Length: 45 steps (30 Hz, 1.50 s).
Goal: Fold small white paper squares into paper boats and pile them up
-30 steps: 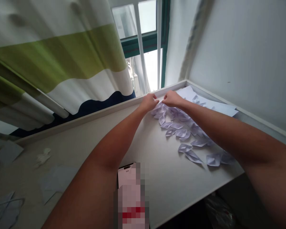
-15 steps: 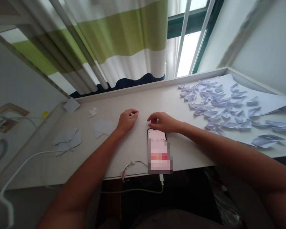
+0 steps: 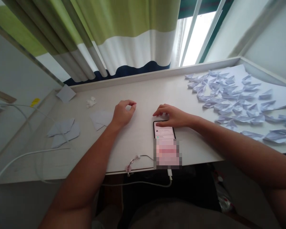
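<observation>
On the white desk lies a phone (image 3: 165, 129) with its screen lit, its lower part blurred out. My right hand (image 3: 173, 116) is over its top end, thumb across the upper screen. The fingers of that hand are apart and curved, with nothing held. To the left, my left hand (image 3: 123, 113) rests on the desk, thumb and forefinger tips pressed together in a ring. Nothing shows between them. Beside my left wrist lie white paper sheets (image 3: 98, 119). Many folded white paper pieces (image 3: 238, 95) cover the right side of the desk.
Several loose paper squares (image 3: 65, 130) lie at the left, with a crumpled paper (image 3: 91, 102) behind them. One square (image 3: 66, 93) leans at the back left corner. A charging cable (image 3: 170, 174) runs from the phone below the desk edge. A curtain (image 3: 138, 47) hangs behind.
My hands have moved slightly apart, and the right thumb now reaches over the phone's upper screen. The screen shows different content. The whole view has shifted a little.
</observation>
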{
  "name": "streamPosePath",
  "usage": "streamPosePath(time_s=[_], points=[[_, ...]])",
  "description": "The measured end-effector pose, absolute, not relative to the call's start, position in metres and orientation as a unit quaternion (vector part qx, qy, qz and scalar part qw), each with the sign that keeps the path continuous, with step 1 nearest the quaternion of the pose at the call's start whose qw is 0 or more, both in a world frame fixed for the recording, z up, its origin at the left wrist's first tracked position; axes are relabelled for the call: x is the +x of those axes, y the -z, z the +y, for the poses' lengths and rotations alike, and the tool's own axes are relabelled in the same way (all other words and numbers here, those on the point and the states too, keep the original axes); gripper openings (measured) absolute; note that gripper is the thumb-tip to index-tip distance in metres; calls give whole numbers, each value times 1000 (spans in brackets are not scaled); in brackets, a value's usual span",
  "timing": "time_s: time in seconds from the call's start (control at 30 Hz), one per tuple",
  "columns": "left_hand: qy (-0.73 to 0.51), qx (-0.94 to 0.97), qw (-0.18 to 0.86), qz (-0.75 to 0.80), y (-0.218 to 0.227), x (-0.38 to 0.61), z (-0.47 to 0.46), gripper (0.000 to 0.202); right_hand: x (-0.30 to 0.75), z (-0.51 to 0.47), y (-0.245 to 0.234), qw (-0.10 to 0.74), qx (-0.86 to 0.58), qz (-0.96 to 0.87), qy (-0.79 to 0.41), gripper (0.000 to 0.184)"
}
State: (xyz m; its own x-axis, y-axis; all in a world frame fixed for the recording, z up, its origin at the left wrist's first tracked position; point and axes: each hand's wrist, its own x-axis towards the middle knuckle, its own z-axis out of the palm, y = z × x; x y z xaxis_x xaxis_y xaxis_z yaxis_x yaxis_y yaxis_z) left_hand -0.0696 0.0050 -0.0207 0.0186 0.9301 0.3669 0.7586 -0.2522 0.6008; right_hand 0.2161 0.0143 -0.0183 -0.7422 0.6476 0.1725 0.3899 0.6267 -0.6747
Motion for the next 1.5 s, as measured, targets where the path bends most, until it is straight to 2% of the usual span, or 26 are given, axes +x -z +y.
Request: streamPosePath(time_s=[0.43, 0.63, 0.83, 0.93, 1.07, 1.23, 1.33, 1.5], points=[[-362, 685, 115, 622, 16, -76, 2, 15, 217, 12, 15, 212, -315, -864, -331, 33], [-359, 680, 127, 627, 18, -77, 2, 17, 216, 13, 20, 235, -352, -840, -339, 20], [-399, 645, 89, 645, -4, -104, 5, 18, 211, 15, 14, 231, -414, -813, -339, 20], [-436, 604, 68, 664, -23, -134, 3, 22, 190, 23, -5, 206, -397, -834, -322, 21], [-419, 601, 74, 676, -32, -168, -16, 23, 126, 28, -27, 143, -292, -897, -301, 24], [-366, 608, 79, 700, -14, -185, -57, 22, 30, 15, -20, 55, -231, -949, -205, 46], [-358, 607, 97, 702, -5, -189, -74, 20, 1, 4, -14, 23, -233, -962, -138, 37], [-359, 623, 99, 688, -9, -193, -84, 20, 3, -3, -25, 8, -278, -955, -103, 27]])
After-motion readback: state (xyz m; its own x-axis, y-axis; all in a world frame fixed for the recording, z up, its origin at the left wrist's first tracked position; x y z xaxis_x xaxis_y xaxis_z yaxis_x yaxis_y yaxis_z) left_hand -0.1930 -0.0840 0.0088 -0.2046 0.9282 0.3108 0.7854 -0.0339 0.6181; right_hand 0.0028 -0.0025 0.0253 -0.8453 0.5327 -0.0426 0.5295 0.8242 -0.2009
